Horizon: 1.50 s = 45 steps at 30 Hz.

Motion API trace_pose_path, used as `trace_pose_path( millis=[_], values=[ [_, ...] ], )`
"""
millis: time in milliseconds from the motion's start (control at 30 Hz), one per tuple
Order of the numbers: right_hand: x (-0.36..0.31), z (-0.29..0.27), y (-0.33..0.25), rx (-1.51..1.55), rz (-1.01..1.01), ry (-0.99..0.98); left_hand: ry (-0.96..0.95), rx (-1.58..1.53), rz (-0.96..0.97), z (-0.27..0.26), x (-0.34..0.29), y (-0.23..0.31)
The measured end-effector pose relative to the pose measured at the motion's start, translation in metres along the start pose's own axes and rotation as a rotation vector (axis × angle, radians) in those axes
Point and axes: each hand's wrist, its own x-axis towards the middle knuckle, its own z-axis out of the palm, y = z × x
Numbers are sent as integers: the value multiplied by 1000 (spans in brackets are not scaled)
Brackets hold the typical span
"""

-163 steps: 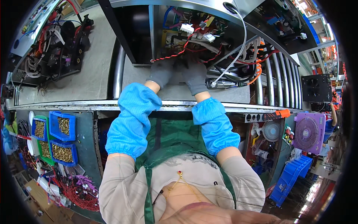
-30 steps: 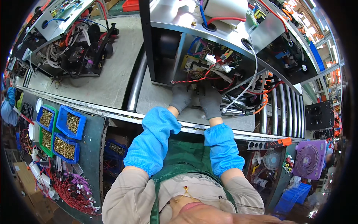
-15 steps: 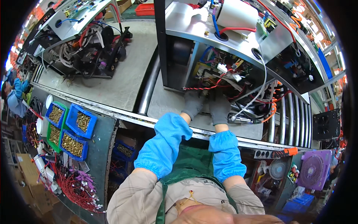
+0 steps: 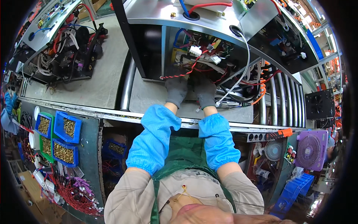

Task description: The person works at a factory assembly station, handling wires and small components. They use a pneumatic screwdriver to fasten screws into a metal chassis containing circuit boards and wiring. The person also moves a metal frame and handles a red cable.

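Note:
Both my hands wear grey gloves and reach into the low front of an open metal machine cabinet (image 4: 209,23). My left hand (image 4: 176,90) is below the twisted red-and-white wire (image 4: 179,75), its fingertips in shadow. Close beside it, my right hand (image 4: 204,92) points inward among dark cables, its fingers hidden too. I cannot make out what either hand touches. Above them sit a circuit board, bundled wires and white plug connectors (image 4: 195,51). A white cable (image 4: 247,56) hangs down at the right. A metal air tool (image 4: 232,104) lies right of my right hand.
Rollers (image 4: 287,100) run to the right of the grey work board (image 4: 149,98). Another opened machine (image 4: 71,56) stands at the left. Blue bins (image 4: 68,127) of brass fasteners and red wire bundles (image 4: 76,194) lie on the left bench. A purple fan (image 4: 312,151) stands at right.
The whole view has shifted, so the machine and my hands appear farther left and higher. My hands stay at the cabinet's low front, with only slight movement against it.

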Motion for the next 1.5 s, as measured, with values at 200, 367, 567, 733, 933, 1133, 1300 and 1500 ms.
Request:
trace_pose_path(
  millis=[200, 367, 567, 733, 933, 1133, 1300, 1500],
  values=[
    [-3, -3, -7, -145, 60, -198, 139, 191, 139, 8, 1, -4],
    [-5, 12, 3, -245, -11, -119, 186, 260, 181, 7, 2, 1],
    [1, -30, -25, 37, 97, -125, 197, 250, 158, 5, 4, 4],
    [4, -35, -21, 94, 74, -88, 52, -42, -94, 1, 6, 9],
    [3, -39, -26, 130, 90, -43, -5, 99, -38, -5, 9, 5],
    [3, -37, -27, 126, 89, 50, 35, -154, 4, -4, 12, -5],
    [3, -48, -35, 108, 154, -60, -137, 99, 18, -15, 14, -9],
    [4, -46, -20, 101, 55, -84, -228, 132, 73, -9, 19, -15]
  ],
)
